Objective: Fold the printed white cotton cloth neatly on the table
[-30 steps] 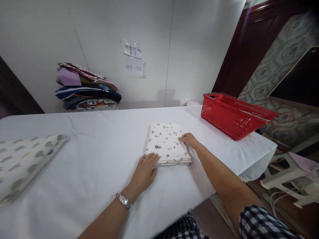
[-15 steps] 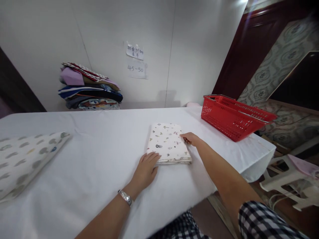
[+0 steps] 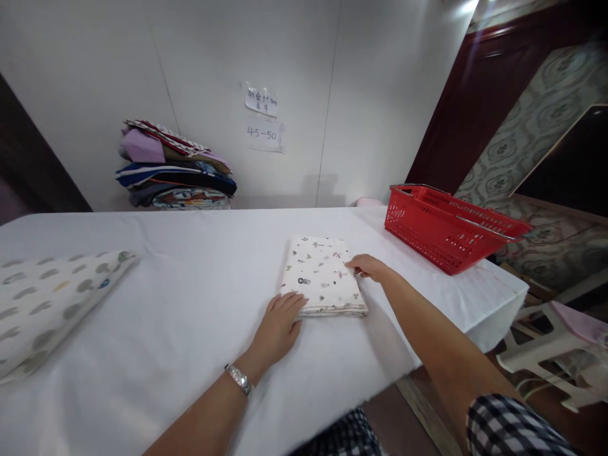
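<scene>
A folded white cloth with a small print of plants and figures lies on the white-covered table. Its layers show along the near edge. My left hand rests flat over the cloth's near left corner, fingers stretched out. At the right edge, my right hand has its fingers curled and pinched on the cloth's border. The thumb of that hand is mostly hidden.
Another white cloth with grey shapes lies at the left. Stacked folded fabrics stand against the back wall. A red basket sits at the table's right end, with a white stool beyond that edge.
The view has shifted slightly. Both hands stay at the same places on the folded cloth, which looks unchanged.
</scene>
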The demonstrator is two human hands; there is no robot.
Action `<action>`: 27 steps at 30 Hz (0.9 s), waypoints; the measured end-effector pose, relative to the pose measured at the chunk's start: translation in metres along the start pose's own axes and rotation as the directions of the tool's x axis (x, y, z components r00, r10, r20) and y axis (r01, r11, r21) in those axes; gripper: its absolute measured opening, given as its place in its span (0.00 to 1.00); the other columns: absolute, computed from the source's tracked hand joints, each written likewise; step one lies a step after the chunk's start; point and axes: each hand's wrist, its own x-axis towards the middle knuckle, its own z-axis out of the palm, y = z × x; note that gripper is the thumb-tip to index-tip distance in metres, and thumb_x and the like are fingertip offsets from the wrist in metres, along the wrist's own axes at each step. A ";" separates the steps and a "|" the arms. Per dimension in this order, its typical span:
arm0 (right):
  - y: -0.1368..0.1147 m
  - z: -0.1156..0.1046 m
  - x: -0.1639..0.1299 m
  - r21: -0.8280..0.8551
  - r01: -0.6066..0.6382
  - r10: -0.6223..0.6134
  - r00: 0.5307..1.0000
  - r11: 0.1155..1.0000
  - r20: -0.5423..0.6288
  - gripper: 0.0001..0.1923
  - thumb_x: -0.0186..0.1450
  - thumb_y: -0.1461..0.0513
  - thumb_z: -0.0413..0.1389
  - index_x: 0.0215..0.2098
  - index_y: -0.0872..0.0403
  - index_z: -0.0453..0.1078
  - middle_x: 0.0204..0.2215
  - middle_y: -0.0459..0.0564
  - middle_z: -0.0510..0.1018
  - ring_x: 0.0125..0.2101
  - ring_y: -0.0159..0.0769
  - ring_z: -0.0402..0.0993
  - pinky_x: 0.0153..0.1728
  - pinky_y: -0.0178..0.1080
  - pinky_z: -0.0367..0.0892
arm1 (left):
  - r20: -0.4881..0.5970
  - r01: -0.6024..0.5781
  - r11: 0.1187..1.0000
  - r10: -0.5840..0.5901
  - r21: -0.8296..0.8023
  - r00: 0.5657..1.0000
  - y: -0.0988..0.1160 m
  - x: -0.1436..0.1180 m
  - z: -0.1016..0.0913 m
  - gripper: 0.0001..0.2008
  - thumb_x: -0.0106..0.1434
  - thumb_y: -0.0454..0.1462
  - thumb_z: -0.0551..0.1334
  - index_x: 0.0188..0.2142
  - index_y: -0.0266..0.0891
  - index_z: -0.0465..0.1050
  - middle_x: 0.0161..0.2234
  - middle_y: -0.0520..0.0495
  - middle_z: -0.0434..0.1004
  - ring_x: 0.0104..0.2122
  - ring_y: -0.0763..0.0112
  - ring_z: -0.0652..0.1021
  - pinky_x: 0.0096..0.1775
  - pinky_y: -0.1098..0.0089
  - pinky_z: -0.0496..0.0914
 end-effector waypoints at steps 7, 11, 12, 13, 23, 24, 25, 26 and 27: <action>0.000 0.001 -0.001 0.131 0.019 -0.015 0.999 0.991 -0.038 0.12 0.51 0.66 0.64 0.24 0.55 0.62 0.17 0.40 0.67 0.19 0.24 0.62 0.20 0.29 0.58 | 0.009 0.007 1.000 -0.007 -0.001 1.000 0.001 0.001 -0.001 0.24 0.61 0.31 0.53 0.57 0.44 0.62 0.57 0.47 0.68 0.58 0.60 0.65 0.59 0.50 0.58; -0.001 0.004 -0.001 0.222 -0.008 0.010 1.000 0.975 -0.008 0.08 0.56 0.64 0.61 0.29 0.55 0.65 0.20 0.42 0.71 0.21 0.26 0.66 0.24 0.30 0.64 | 0.005 0.003 1.000 -0.003 -0.001 1.000 0.001 0.001 -0.001 0.24 0.61 0.30 0.53 0.57 0.44 0.63 0.57 0.47 0.68 0.58 0.60 0.65 0.59 0.49 0.58; -0.001 0.005 -0.001 0.239 -0.018 0.018 1.000 0.971 0.002 0.07 0.57 0.63 0.60 0.29 0.55 0.66 0.20 0.43 0.71 0.21 0.27 0.67 0.24 0.30 0.65 | 0.001 0.001 1.000 -0.001 -0.003 1.000 0.001 0.001 -0.001 0.24 0.61 0.30 0.53 0.57 0.44 0.63 0.57 0.47 0.68 0.58 0.60 0.65 0.59 0.49 0.58; -0.001 0.005 -0.001 0.253 -0.027 0.025 1.000 0.967 0.012 0.06 0.59 0.62 0.59 0.29 0.56 0.66 0.20 0.44 0.71 0.21 0.27 0.67 0.24 0.30 0.65 | -0.003 0.001 1.000 -0.001 -0.005 1.000 0.001 0.001 -0.001 0.24 0.61 0.30 0.53 0.57 0.44 0.63 0.57 0.47 0.68 0.58 0.60 0.65 0.59 0.49 0.58; 0.005 0.003 0.009 0.265 -0.031 0.025 0.999 0.964 0.026 0.08 0.55 0.63 0.61 0.25 0.57 0.66 0.17 0.46 0.70 0.18 0.26 0.64 0.18 0.29 0.59 | -0.005 0.006 1.000 -0.006 -0.002 1.000 0.000 0.000 0.000 0.24 0.61 0.31 0.53 0.56 0.45 0.63 0.57 0.48 0.67 0.58 0.61 0.65 0.59 0.50 0.58; 0.006 0.003 0.010 0.260 -0.021 0.019 1.000 0.965 0.011 0.08 0.55 0.64 0.62 0.25 0.57 0.66 0.17 0.45 0.69 0.18 0.26 0.63 0.18 0.29 0.58 | -0.004 0.009 1.000 -0.009 -0.003 1.000 0.001 0.000 -0.001 0.24 0.61 0.31 0.53 0.56 0.45 0.63 0.57 0.48 0.68 0.58 0.61 0.65 0.59 0.50 0.58; 0.006 0.003 0.011 0.255 -0.009 0.011 1.000 0.967 -0.007 0.08 0.54 0.64 0.62 0.24 0.57 0.65 0.16 0.44 0.69 0.17 0.25 0.62 0.17 0.28 0.58 | -0.002 0.011 1.000 -0.011 -0.004 1.000 0.001 0.000 -0.001 0.23 0.61 0.31 0.53 0.56 0.44 0.63 0.57 0.48 0.68 0.58 0.61 0.65 0.59 0.50 0.58; 0.008 0.003 0.012 0.251 0.007 0.001 1.000 0.968 -0.028 0.09 0.54 0.64 0.62 0.24 0.56 0.64 0.16 0.43 0.68 0.17 0.25 0.61 0.17 0.28 0.57 | 0.001 0.012 1.000 -0.012 -0.004 1.000 0.001 0.000 -0.001 0.23 0.61 0.31 0.53 0.56 0.44 0.63 0.57 0.48 0.68 0.58 0.61 0.65 0.59 0.50 0.58; 0.009 0.003 0.012 0.245 0.022 -0.009 0.999 0.969 -0.053 0.09 0.54 0.65 0.61 0.24 0.56 0.64 0.15 0.41 0.66 0.16 0.24 0.60 0.17 0.28 0.56 | 0.005 0.013 1.000 -0.013 -0.003 1.000 0.001 0.000 -0.001 0.23 0.61 0.31 0.53 0.56 0.44 0.63 0.57 0.48 0.67 0.58 0.61 0.65 0.59 0.50 0.58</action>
